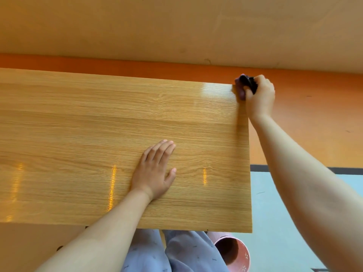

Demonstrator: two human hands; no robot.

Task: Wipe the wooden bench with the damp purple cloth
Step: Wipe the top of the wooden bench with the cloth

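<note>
The right hand (259, 97) clutches the cloth (246, 83) at the table's (98, 114) far right corner; the left hand (155, 171) lies flat, fingers straight, mid-table.

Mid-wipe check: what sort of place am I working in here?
Probably an indoor room, perhaps in a home. The painted wall is beige above orange, there is a pale blue floor, and a pink patterned bin stands by the wooden bench.

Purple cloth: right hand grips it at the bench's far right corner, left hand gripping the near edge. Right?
Not quite. The head view shows the left hand lying flat on top of the wooden bench, fingers straight, gripping nothing and clear of the near edge. The rest stands: the right hand grips the purple cloth at the far right corner.
</note>
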